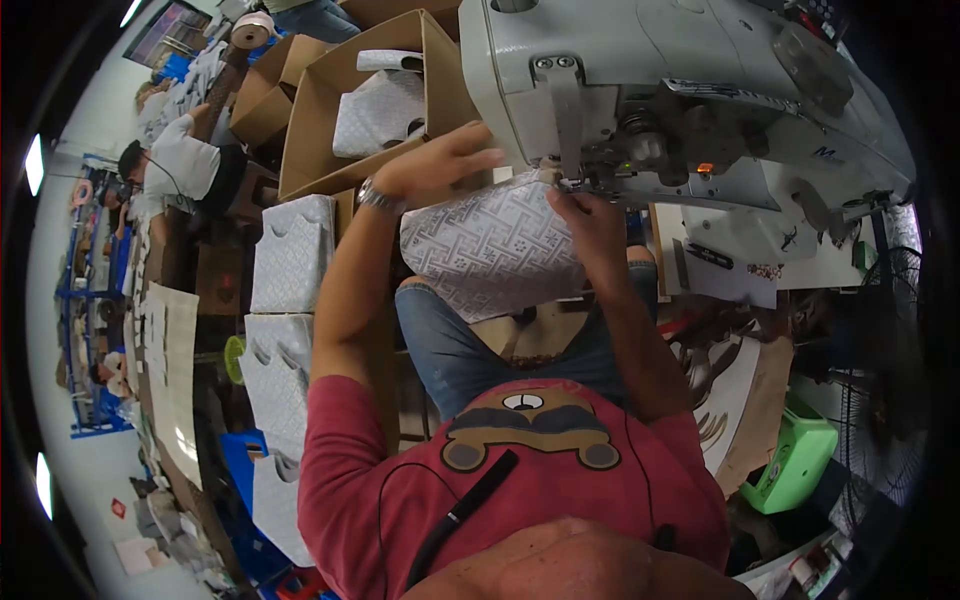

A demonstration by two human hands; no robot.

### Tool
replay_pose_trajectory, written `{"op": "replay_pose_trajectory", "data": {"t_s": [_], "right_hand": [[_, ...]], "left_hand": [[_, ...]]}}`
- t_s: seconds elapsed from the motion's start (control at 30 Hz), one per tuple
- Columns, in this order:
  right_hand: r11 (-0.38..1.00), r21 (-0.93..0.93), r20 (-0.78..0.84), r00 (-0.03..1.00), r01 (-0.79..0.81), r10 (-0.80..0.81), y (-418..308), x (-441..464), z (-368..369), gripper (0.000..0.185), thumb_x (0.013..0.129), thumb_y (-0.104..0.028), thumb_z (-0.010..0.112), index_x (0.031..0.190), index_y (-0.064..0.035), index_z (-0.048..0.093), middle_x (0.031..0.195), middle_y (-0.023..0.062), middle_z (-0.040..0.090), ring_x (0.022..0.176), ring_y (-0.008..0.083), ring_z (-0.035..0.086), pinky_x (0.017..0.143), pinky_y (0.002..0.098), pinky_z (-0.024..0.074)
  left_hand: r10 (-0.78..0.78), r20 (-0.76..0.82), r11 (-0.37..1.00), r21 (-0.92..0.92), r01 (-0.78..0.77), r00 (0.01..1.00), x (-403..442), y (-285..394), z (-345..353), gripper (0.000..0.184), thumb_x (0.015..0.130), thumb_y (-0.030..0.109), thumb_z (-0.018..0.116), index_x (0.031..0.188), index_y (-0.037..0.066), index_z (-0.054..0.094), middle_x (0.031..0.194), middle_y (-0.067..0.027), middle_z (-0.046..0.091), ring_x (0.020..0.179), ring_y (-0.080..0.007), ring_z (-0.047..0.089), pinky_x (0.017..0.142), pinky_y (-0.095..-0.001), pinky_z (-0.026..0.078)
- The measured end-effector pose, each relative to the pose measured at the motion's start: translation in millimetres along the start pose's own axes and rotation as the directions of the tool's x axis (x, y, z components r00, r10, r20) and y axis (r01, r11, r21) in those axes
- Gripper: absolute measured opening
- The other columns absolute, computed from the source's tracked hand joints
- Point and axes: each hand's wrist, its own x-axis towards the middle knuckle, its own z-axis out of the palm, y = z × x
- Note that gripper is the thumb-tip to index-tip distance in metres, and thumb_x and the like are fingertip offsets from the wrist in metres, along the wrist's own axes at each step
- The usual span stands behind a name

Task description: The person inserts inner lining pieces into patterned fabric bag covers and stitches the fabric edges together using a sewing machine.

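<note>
Fabric (490, 240) in a silvery lattice pattern lies above the seated person's legs (440, 345), its far right corner up at the working end of a big pale sewing machine (690, 40). From where I stand, the right hand (592, 225) has thumb and fingers pinched together on that corner, just beside the presser foot (570, 183). The left hand (435, 165), with a watch (374, 195) at the wrist, reaches out over the far left edge, fingers straight and gripping nothing; whether it brushes the fabric I can't tell.

I'd judge this piece to be partway through: it is at the machine and not yet set aside, though which edges are already stitched I can't make out. Similar boxed pieces (380, 115) sit in a cardboard box (315, 120) on the far side, and more stacked pieces (290, 260) stand to the left. Those may be finished or waiting; nothing I see settles it. At least this one is left to complete, then. Farther left, a co-worker (182, 165) in a white top leans forward.
</note>
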Motion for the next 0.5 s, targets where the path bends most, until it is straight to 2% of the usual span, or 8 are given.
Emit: {"op": "replay_pose_trajectory", "data": {"t_s": [0.07,0.13,0.2,0.27,0.3,0.37,0.43,0.5], "right_hand": [[0.998,0.050,0.005,1.000,-0.026,0.026,-1,1,-1,0.048,0.095,-0.046,0.074,0.095,0.0016,0.078,0.066,0.0033,0.064,0.059,0.0108,0.055,0.057,0.0325,0.0427],[0.998,0.059,0.068,0.997,-0.033,0.029,5,5,-4,0.045,0.096,-0.042,0.074,0.095,0.0024,0.078,0.067,0.0023,0.065,0.063,0.0091,0.055,0.058,0.0311,0.0428],[0.997,0.070,0.095,0.995,-0.018,0.011,5,5,-6,0.043,0.097,-0.040,0.073,0.097,0.0028,0.077,0.069,0.0021,0.066,0.065,0.0085,0.055,0.060,0.0305,0.0433],[0.997,0.079,0.120,0.993,-0.004,-0.006,5,7,-13,0.041,0.098,-0.038,0.072,0.099,0.0033,0.077,0.072,0.0019,0.067,0.068,0.0078,0.056,0.062,0.0298,0.0438],[0.996,0.086,0.198,0.980,0.005,-0.022,5,7,-19,0.040,0.099,-0.035,0.071,0.101,0.0039,0.076,0.073,0.0015,0.067,0.069,0.0072,0.056,0.063,0.0291,0.0441],[0.996,0.090,0.281,0.959,0.018,-0.042,-2,1,-32,0.038,0.100,-0.033,0.070,0.103,0.0046,0.075,0.075,0.0011,0.067,0.070,0.0066,0.056,0.065,0.0284,0.0444],[0.981,0.030,0.487,0.860,-0.191,0.153,-11,-5,-49,0.036,0.100,-0.030,0.071,0.106,0.0054,0.073,0.078,0.0006,0.067,0.072,0.0066,0.057,0.066,0.0274,0.0450],[0.992,-0.019,0.521,0.846,-0.121,0.114,16,6,-55,0.034,0.099,-0.028,0.072,0.105,0.0056,0.073,0.078,0.0006,0.067,0.073,0.0068,0.057,0.066,0.0273,0.0451]], "left_hand": [[-0.214,-0.100,0.902,-0.403,0.157,0.972,-63,-19,0,0.074,0.100,0.047,0.065,0.158,0.008,0.041,0.155,-0.0140,0.050,0.140,-0.0257,0.050,0.113,-0.0375,0.041],[-0.175,-0.432,0.785,-0.604,-0.140,0.885,-114,-55,44,0.090,0.096,0.051,0.070,0.163,0.008,0.027,0.156,-0.0135,0.045,0.141,-0.0258,0.045,0.114,-0.0413,0.040],[-0.269,-0.520,0.693,-0.689,-0.212,0.811,-135,-63,111,0.107,0.089,0.060,0.075,0.164,0.007,0.021,0.155,-0.0141,0.043,0.141,-0.0286,0.045,0.116,-0.0407,0.038],[-0.274,-0.652,0.870,-0.481,-0.106,0.707,-139,-42,138,0.113,0.087,0.061,0.077,0.165,0.006,0.018,0.153,-0.0165,0.044,0.138,-0.0270,0.047,0.115,-0.0400,0.038],[-0.308,-0.694,0.864,-0.491,-0.114,0.651,-135,-34,143,0.110,0.088,0.061,0.075,0.164,0.004,0.020,0.152,-0.0176,0.046,0.137,-0.0264,0.048,0.115,-0.0397,0.038],[-0.315,-0.708,0.855,-0.501,-0.135,0.632,-137,-41,139,0.108,0.089,0.061,0.074,0.164,0.004,0.021,0.150,-0.0173,0.047,0.135,-0.0256,0.050,0.114,-0.0391,0.039],[-0.289,-0.721,0.863,-0.481,-0.155,0.630,-133,-38,130,0.101,0.092,0.061,0.071,0.163,0.004,0.026,0.146,-0.0158,0.051,0.131,-0.0235,0.053,0.113,-0.0373,0.040],[-0.267,-0.725,0.878,-0.454,-0.149,0.635,-134,-35,124,0.101,0.092,0.060,0.071,0.163,0.004,0.025,0.146,-0.0154,0.051,0.130,-0.0228,0.053,0.112,-0.0365,0.041]]}}
